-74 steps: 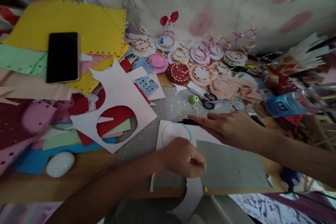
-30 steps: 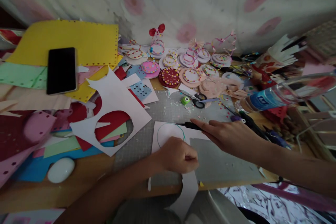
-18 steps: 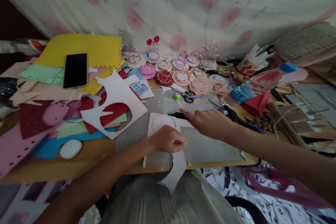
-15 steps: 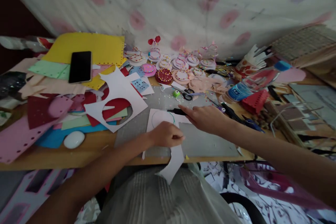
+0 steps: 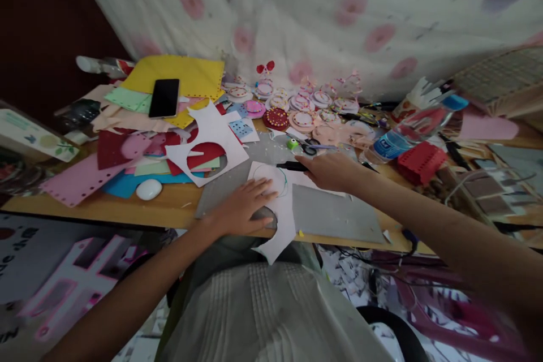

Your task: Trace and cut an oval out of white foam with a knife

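Note:
My left hand (image 5: 244, 208) lies flat with fingers stretched out on a white paper sheet (image 5: 280, 220) that has a green circle drawn on it and hangs over the table's front edge. My right hand (image 5: 330, 171) rests on the far side of that sheet, its fingers closed on a black pen (image 5: 291, 166) whose tip points left. Beside the sheet lies a grey cutting mat (image 5: 335, 216).
Coloured paper scraps, a white sheet with a round hole (image 5: 207, 144), a phone (image 5: 164, 98) on yellow paper, a white oval object (image 5: 148, 189), scissors (image 5: 309, 149), decorated paper discs (image 5: 275, 117), a water bottle (image 5: 399, 138) and a red block (image 5: 419, 162) crowd the wooden table (image 5: 127, 209).
My left hand has gone from a closed fist on the paper to flat with fingers spread. The camera has pulled back and turned left. My right hand stays on the pen.

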`<state>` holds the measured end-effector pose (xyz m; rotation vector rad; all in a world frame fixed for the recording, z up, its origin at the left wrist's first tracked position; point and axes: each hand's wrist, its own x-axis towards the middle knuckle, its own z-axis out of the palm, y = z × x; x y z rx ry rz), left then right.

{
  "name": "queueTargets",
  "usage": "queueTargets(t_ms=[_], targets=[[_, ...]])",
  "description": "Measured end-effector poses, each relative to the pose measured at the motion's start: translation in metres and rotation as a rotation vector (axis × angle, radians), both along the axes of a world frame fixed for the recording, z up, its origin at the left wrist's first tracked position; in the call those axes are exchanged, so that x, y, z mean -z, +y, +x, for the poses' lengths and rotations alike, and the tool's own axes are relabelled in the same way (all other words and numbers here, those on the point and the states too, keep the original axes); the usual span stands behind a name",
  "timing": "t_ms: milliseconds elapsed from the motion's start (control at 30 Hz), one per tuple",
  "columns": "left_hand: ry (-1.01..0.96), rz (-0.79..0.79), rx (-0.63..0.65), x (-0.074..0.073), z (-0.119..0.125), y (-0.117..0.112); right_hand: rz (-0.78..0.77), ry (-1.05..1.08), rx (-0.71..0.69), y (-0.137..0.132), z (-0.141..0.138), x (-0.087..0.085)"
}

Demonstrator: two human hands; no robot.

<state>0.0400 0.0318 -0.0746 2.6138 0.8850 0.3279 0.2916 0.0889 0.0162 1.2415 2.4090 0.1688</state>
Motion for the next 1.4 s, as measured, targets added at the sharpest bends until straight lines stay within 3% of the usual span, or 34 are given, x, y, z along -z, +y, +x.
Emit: queueTargets(t_ms=[333,533,600,900,1133,1400], targets=[[0.042,0.012,-0.111,-0.021,0.018,-0.006,-0.047,0.100,-0.118,0.002,0.007,-0.003],[0.148,0.173,-0.467,0.001,0.037,0.006,-0.047,0.113,-0.063,0.006,0.006,0.004],[0.162,0.190,-0.527,0.009,0.039,0.011,-0.062,0.128,-0.049,0.006,0.008,0.008],[0.160,0.152,-0.634,0.019,0.045,0.012,-0.149,0.123,0.103,0.003,0.007,0.010],[0.144,0.139,-0.637,0.019,0.046,0.012,-0.180,0.021,0.244,-0.013,0.000,0.007],[0.151,0.128,-0.638,0.017,0.047,0.013,-0.211,0.096,0.336,-0.027,-0.006,0.011]])
